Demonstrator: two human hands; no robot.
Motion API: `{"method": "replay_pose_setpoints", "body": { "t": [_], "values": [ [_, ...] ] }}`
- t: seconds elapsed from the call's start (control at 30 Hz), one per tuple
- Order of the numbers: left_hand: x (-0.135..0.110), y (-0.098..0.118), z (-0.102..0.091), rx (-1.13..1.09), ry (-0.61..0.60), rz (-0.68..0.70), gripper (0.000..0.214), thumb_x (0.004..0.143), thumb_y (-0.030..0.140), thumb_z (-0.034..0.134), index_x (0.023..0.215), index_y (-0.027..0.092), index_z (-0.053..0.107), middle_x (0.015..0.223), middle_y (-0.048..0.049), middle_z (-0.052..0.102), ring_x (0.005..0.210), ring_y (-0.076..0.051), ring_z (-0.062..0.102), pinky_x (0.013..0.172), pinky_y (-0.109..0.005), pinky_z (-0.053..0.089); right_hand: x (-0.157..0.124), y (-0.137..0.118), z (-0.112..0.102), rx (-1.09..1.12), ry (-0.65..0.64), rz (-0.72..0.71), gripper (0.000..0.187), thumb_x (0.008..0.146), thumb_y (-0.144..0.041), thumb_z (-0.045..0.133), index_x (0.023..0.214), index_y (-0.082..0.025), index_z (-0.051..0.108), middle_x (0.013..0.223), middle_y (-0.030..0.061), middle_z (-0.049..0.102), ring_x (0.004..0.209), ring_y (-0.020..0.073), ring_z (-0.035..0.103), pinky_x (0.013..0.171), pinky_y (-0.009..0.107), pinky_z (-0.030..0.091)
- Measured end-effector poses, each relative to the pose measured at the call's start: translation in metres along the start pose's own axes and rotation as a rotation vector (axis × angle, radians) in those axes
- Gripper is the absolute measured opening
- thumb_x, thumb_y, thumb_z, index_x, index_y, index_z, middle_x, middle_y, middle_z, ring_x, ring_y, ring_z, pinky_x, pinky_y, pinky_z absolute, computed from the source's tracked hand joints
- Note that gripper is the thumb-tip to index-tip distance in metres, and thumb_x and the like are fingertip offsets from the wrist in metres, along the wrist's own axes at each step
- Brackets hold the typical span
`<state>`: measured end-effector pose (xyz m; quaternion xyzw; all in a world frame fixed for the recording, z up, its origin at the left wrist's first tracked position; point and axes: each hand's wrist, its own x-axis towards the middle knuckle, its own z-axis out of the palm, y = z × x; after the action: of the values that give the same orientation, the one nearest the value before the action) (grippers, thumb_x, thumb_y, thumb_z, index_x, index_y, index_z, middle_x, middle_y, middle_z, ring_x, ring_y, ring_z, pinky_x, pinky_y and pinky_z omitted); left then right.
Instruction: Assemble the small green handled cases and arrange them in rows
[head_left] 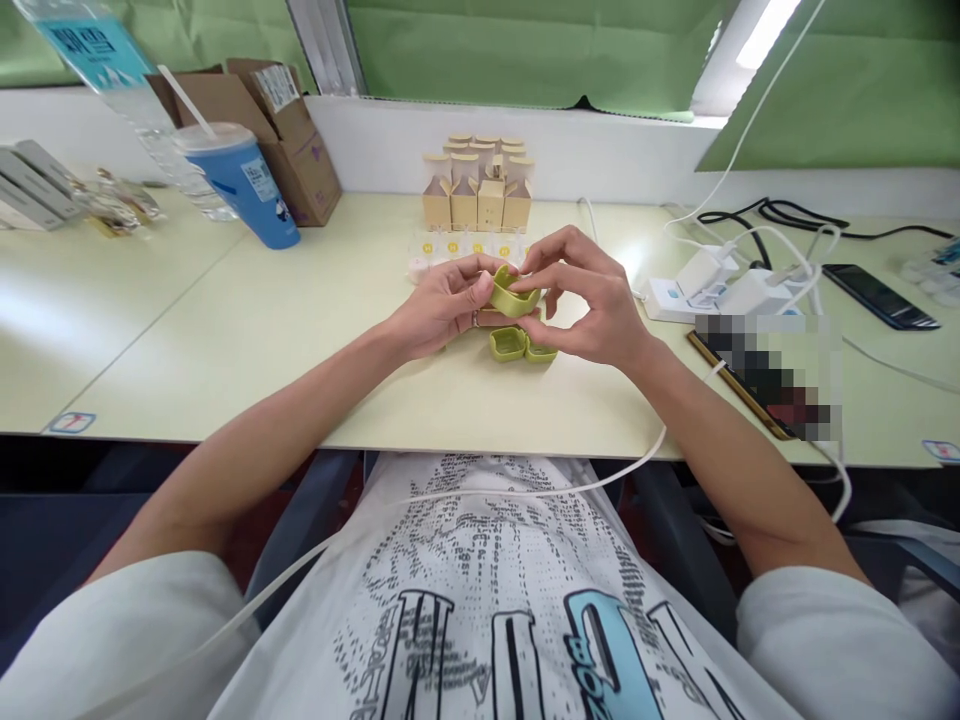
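Note:
My left hand (pixel 446 308) grips a small olive-green open case (pixel 516 300), its thumb against the near left side. My right hand (pixel 596 298) is at the same case from the right, with fingertips at its inside and rim; its thumb is lower down, and the exact contact is partly hidden. Just below the hands, another olive-green case (pixel 508 345) lies open on the table (pixel 360 405), its two halves side by side. Behind the hands stands a row of small clear-and-white packs (pixel 453 247) with round yellow marks, partly covered by my fingers.
Several small open cardboard boxes (pixel 480 205) stand at the back wall. To the left are a blue cup (pixel 247 190), a large bottle (pixel 142 110) and a brown carton (pixel 300 160). A power strip (pixel 675 300), cables and phones (pixel 881 296) lie right. A white cable (pixel 487 492) crosses my lap.

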<state>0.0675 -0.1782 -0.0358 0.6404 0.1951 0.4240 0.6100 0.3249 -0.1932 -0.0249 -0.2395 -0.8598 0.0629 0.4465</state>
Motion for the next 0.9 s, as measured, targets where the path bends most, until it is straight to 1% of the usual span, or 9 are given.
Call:
{"method": "replay_pose_setpoints", "body": {
  "t": [0.17, 0.33, 0.53, 0.6, 0.67, 0.73, 0.77, 0.83, 0.9],
  "values": [
    [0.000, -0.003, 0.003, -0.005, 0.016, -0.015, 0.072, 0.081, 0.078, 0.103, 0.113, 0.020, 0.075, 0.113, -0.0095, 0.089, 0.121, -0.034, 0.091, 0.110, -0.052, 0.076, -0.001, 0.004, 0.000, -0.125, 0.005, -0.065, 0.022, 0.090, -0.037, 0.088, 0.112, -0.035, 0.085, 0.115, 0.0078, 0.081, 0.104, 0.0307, 0.077, 0.065, 0.041, 0.063],
    [0.001, -0.010, 0.004, 0.018, 0.090, -0.020, 0.072, 0.078, 0.077, 0.105, 0.109, 0.021, 0.074, 0.115, -0.0090, 0.087, 0.115, -0.031, 0.090, 0.105, -0.048, 0.077, -0.004, 0.006, 0.004, -0.238, 0.012, -0.118, 0.023, 0.086, -0.029, 0.085, 0.108, -0.034, 0.086, 0.103, 0.0059, 0.084, 0.096, 0.0311, 0.078, 0.060, 0.040, 0.056],
    [-0.003, -0.013, 0.003, 0.077, 0.148, -0.027, 0.074, 0.078, 0.081, 0.103, 0.109, 0.020, 0.074, 0.117, -0.0092, 0.084, 0.120, -0.035, 0.088, 0.102, -0.051, 0.077, -0.004, -0.002, 0.005, -0.186, 0.040, -0.182, 0.020, 0.089, -0.022, 0.081, 0.107, -0.031, 0.084, 0.103, 0.0073, 0.085, 0.086, 0.0286, 0.078, 0.052, 0.040, 0.053],
    [-0.005, -0.014, 0.004, 0.084, 0.162, -0.063, 0.072, 0.084, 0.083, 0.098, 0.107, 0.020, 0.073, 0.114, -0.0087, 0.084, 0.120, -0.035, 0.088, 0.100, -0.050, 0.078, -0.004, -0.005, 0.005, -0.093, 0.028, -0.101, 0.013, 0.091, -0.023, 0.082, 0.103, -0.029, 0.084, 0.104, 0.0068, 0.085, 0.082, 0.0262, 0.076, 0.053, 0.040, 0.057],
    [-0.006, -0.013, 0.007, 0.106, 0.187, -0.111, 0.069, 0.092, 0.085, 0.089, 0.105, 0.020, 0.073, 0.109, -0.0082, 0.084, 0.118, -0.035, 0.089, 0.094, -0.048, 0.079, -0.004, -0.005, 0.006, -0.006, -0.008, 0.077, 0.007, 0.092, -0.028, 0.085, 0.099, -0.030, 0.086, 0.105, 0.0058, 0.085, 0.081, 0.0245, 0.076, 0.055, 0.039, 0.062],
    [-0.008, -0.009, 0.011, 0.155, 0.265, -0.126, 0.067, 0.097, 0.085, 0.084, 0.106, 0.020, 0.073, 0.104, -0.0070, 0.083, 0.111, -0.033, 0.091, 0.084, -0.042, 0.080, -0.005, -0.002, 0.007, 0.059, 0.002, 0.215, 0.008, 0.093, -0.032, 0.086, 0.100, -0.030, 0.088, 0.102, 0.0042, 0.084, 0.083, 0.0236, 0.077, 0.056, 0.037, 0.065],
    [-0.009, -0.005, 0.014, 0.189, 0.321, -0.118, 0.065, 0.098, 0.084, 0.084, 0.108, 0.021, 0.073, 0.102, -0.0060, 0.082, 0.104, -0.030, 0.092, 0.077, -0.038, 0.079, -0.006, 0.000, 0.008, 0.092, 0.029, 0.238, 0.009, 0.093, -0.032, 0.087, 0.102, -0.029, 0.088, 0.100, 0.0036, 0.084, 0.084, 0.0229, 0.077, 0.055, 0.035, 0.065],
    [-0.012, 0.005, 0.020, 0.270, 0.424, -0.081, 0.061, 0.098, 0.080, 0.087, 0.112, 0.023, 0.072, 0.096, -0.0034, 0.081, 0.085, -0.024, 0.091, 0.062, -0.029, 0.073, -0.007, 0.004, 0.010, 0.145, 0.107, 0.215, 0.011, 0.094, -0.031, 0.087, 0.105, -0.026, 0.089, 0.100, 0.0032, 0.084, 0.081, 0.0204, 0.076, 0.053, 0.031, 0.064],
    [-0.016, 0.015, 0.026, 0.345, 0.419, -0.061, 0.058, 0.100, 0.078, 0.087, 0.106, 0.023, 0.072, 0.080, 0.0005, 0.076, 0.064, -0.017, 0.083, 0.050, -0.024, 0.066, -0.009, 0.006, 0.014, 0.119, 0.182, 0.161, 0.011, 0.097, -0.029, 0.088, 0.107, -0.025, 0.088, 0.104, 0.0046, 0.085, 0.081, 0.0195, 0.077, 0.053, 0.030, 0.064]
  ]
}}
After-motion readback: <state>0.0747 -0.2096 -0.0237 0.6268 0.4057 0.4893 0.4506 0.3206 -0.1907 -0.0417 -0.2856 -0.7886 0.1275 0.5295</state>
